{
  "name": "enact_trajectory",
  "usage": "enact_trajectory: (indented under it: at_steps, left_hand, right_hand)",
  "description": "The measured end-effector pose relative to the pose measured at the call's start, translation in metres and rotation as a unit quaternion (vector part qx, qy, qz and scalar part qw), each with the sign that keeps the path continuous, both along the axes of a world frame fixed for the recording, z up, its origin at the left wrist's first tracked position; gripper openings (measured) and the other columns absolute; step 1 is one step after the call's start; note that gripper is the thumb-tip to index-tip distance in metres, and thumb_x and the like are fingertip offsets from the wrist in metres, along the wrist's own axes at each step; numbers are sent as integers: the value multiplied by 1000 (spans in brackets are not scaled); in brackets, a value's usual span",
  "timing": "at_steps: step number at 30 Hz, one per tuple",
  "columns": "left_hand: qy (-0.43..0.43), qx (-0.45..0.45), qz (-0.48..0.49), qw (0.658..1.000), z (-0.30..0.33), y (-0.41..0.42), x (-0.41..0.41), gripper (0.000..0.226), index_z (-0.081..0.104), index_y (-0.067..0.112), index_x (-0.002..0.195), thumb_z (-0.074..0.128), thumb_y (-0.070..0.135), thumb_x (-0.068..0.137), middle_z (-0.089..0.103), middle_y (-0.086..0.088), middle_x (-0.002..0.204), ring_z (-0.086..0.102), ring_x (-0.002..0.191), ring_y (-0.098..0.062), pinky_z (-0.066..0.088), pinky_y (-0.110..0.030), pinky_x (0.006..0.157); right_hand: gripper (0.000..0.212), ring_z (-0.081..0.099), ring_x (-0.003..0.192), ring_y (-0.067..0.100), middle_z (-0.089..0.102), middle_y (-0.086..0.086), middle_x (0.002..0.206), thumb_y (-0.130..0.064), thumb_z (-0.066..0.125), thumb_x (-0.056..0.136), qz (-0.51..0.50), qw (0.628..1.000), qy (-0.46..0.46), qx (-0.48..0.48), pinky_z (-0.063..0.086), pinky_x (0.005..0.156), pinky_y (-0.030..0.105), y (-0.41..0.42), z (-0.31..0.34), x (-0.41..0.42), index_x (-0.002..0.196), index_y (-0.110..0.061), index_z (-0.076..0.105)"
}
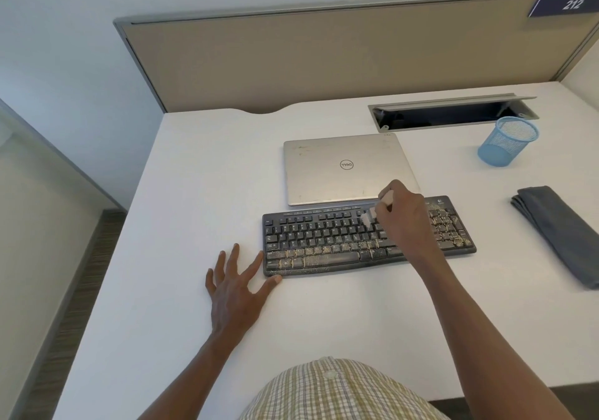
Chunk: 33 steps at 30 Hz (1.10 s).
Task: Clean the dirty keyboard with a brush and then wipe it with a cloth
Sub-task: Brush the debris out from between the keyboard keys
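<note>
A white bench (pixel 201 166) is filling most of the frame, backed by a tan partition panel (pixel 324 56) across the top. A closed silver laptop (pixel 343 168) is lying at the centre, just above the keyboard (pixel 324 244), which is stretching across the middle and is being shown with pale grit thick on its lower rows and right-hand keys. A folded dark grey cloth (pixel 560 231) is lying untouched at the right edge of the frame, well apart from the keyboard. A blue mesh cup (pixel 505 142) is tipped on its side at the upper right, below an open cable tray (pixel 450 113).

The left hand (pixel 236 286) is being held flat on the bench at the lower left of the keyboard, fingers spread and straight, gripping nothing; its thumb and forefinger are touching the keyboard's left corner. The right hand (pixel 402 215) is curled over the keyboard's upper right part, and a small white brush (pixel 376 210) is being pinched in its fingers, the bristle end being pressed onto the keys.
</note>
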<state>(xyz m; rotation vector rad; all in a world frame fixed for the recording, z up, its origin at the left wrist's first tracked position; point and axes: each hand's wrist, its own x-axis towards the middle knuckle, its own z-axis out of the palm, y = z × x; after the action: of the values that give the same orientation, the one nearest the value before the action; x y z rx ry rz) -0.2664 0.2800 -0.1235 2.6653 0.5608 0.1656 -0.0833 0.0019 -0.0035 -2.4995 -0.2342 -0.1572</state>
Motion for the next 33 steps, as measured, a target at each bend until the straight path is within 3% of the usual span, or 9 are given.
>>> enact_trajectory:
  at_steps: [5,11,14,17,20,23,28,33]
  left_hand:
    - [1,1,1,1000,-1,1,0,77,48,50,144,31,90,80,20,-1,168,6,156,-24,3,-50,124]
    - [1,3,-1,1000,-1,0,0,77,49,50,144,32,89,81,20,-2,168,7,156,-25,3,-50,124]
    - [1,5,-1,1000,-1,0,0,77,49,49,144,31,89,81,21,-2,168,8,156,-25,4,-50,124]
    - [-3,3,0,1000,-1,0,0,78,50,49,144,31,89,80,22,-3,168,8,156,-26,4,-50,124]
    - [-2,4,-1,1000,-1,0,0,78,50,49,144,30,89,81,22,-3,168,9,156,-26,5,-51,124]
    - [-1,7,0,1000,-1,1,1,78,50,48,144,30,89,81,22,-3,168,9,156,-26,6,-51,124]
    - [-5,3,1,1000,-1,0,0,78,51,48,144,32,89,80,23,-3,168,9,156,-26,5,-51,124]
    - [-1,1,2,1000,-1,0,0,79,50,49,144,30,90,80,22,-2,168,8,156,-25,5,-51,124]
  right_hand:
    - [1,56,57,17,59,7,68,-6,54,90,18,999,24,-45,33,42,19,3,-2,-1,90,-7,54]
    - [7,57,58,20,61,7,69,-5,53,90,25,999,28,-23,35,43,22,0,-2,-2,89,-12,53]
    - [9,49,50,9,58,2,64,-4,52,91,43,998,38,-26,29,40,14,0,8,-2,90,-12,55]
    - [14,48,47,0,58,-2,62,2,52,92,104,994,37,-7,33,38,11,4,11,-7,87,-10,58]
    - [29,52,53,0,68,2,73,6,54,88,125,991,39,-33,34,43,15,-4,1,-5,80,-21,53]
    - [29,51,54,-5,67,2,72,8,56,85,99,993,32,-54,34,44,16,-20,-1,0,78,-20,55]
    - [26,56,56,16,69,4,70,6,56,86,62,995,8,-80,43,49,26,-30,5,3,78,-19,53]
    - [23,53,52,5,69,6,72,6,56,86,90,994,27,-49,35,45,20,-24,1,-1,80,-16,57]
